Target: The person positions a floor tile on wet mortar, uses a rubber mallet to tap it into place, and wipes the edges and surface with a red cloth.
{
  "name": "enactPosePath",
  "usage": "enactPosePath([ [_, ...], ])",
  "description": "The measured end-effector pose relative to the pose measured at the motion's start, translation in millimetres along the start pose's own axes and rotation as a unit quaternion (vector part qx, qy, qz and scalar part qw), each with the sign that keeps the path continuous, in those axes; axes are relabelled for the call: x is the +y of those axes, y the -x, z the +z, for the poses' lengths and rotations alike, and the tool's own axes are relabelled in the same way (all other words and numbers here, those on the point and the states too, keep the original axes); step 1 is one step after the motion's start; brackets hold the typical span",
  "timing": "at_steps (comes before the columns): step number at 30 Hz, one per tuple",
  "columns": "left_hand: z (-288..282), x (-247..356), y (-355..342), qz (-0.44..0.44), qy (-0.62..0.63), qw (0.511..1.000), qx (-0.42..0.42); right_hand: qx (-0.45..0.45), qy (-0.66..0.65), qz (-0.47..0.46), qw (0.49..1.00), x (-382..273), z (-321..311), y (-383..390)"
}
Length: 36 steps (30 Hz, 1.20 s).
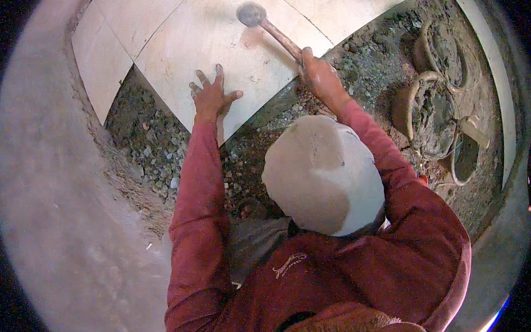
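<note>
My right hand [322, 77] is wrapped round the reddish-brown handle of a mallet [280, 39]. Its rounded grey head is over a large pale floor tile [188, 34], and I cannot tell whether it touches the surface. On the near part of the same tile lies my left hand [209, 98], fingers spread, holding nothing. The tile's near corner points toward me, with loose gravel and grit [155, 136] along its bare edges. Both forearms wear red sleeves.
At right, two round containers [409, 109] with rope-like rims hold grey mortar, beside a pale, short cylindrical piece [474, 131]. A pale strip [497, 74] borders the rubble at far right. Smooth grey floor [60, 188] lies left. My pale-clothed knee [323, 174] rises between my arms.
</note>
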<state>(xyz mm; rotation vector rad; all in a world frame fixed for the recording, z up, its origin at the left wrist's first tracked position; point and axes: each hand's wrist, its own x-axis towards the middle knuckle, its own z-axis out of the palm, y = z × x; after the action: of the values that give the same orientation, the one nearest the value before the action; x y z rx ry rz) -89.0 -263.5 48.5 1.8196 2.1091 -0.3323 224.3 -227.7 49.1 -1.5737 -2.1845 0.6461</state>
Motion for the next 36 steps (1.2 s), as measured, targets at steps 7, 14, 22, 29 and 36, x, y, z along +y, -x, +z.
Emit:
enactPosePath([
  [7,28.1,-26.4,0.6,0.007,-0.03,0.998,0.048,0.055,-0.057,0.006,0.997,-37.5,-39.1,-9.7],
  [14,8.8,-24.7,-7.1,0.02,-0.004,0.999,0.046,0.013,-0.184,0.014,0.983,-6.6,-29.0,-55.5],
  [22,-18.8,-49.8,-63.8,0.01,0.09,0.994,0.06,-0.029,-0.092,0.036,0.995,17.8,-9.6,-162.1],
  [29,-45.3,-49.3,-99.6,-0.006,0.068,0.997,0.032,-0.004,-0.049,-0.029,0.998,13.3,27.7,-217.9],
  [36,-52.4,-86.8,-148.0,0.016,0.018,0.999,0.04,-0.104,-0.065,-0.028,0.992,-31.9,48.5,-286.3],
])
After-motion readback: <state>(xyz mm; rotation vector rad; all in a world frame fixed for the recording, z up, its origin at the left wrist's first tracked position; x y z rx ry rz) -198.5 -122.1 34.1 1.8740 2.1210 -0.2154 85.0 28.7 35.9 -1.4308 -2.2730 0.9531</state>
